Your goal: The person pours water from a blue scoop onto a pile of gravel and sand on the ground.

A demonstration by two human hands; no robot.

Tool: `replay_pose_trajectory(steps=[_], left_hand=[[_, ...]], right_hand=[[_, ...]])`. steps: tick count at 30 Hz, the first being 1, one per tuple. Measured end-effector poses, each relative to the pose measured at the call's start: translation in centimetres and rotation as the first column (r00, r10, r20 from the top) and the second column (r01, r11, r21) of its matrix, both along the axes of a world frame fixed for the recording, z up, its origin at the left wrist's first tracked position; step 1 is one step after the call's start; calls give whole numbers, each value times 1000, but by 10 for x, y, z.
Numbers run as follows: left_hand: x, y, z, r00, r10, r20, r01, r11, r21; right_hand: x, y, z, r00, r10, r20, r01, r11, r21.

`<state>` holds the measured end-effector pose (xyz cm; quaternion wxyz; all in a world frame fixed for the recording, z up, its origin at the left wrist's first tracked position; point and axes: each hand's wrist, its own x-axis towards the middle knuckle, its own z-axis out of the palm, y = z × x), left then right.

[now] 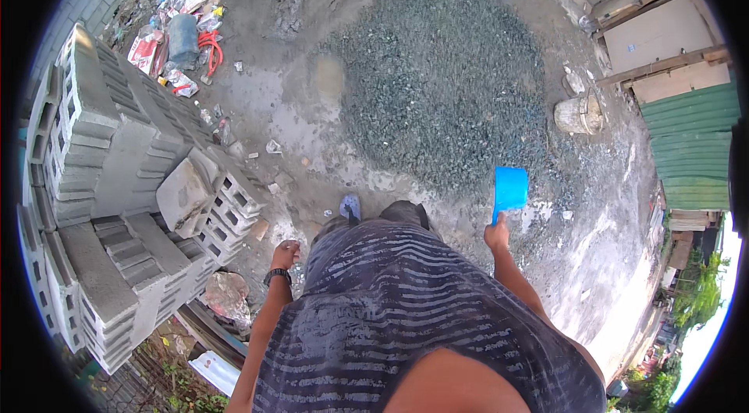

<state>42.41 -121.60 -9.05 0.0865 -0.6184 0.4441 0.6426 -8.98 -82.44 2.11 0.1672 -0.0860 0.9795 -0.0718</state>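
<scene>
My right hand (pixel 496 235) grips a flat blue tool (pixel 510 190), a rectangular blade held upright beside my hip. My left hand (pixel 285 253) hangs at my side with the fingers curled and nothing in them; a dark watch sits on that wrist. I stand on wet ground, one foot in a blue shoe (pixel 350 206) stepping toward a wide heap of grey gravel (pixel 445 93). My striped dark shirt fills the lower middle of the view.
Stacks of grey hollow concrete blocks (pixel 117 179) stand at my left, some tumbled. A dirty bucket (pixel 579 113) sits right of the gravel. Litter and a red hose (pixel 209 48) lie at the upper left. Wooden boards and green sheeting (pixel 693 144) line the right.
</scene>
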Motion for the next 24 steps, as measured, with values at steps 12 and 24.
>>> replay_pose_trajectory(steps=[12,24], left_hand=[[-111,-96,-33,738,-658,153,666,671,-325],[-322,43,119,599,-785,-155,672,599,-435]], right_hand=[[232,231,-31,228,-755,615,922,370,112],[350,291,-27,602,-707,372,789,454,-414]])
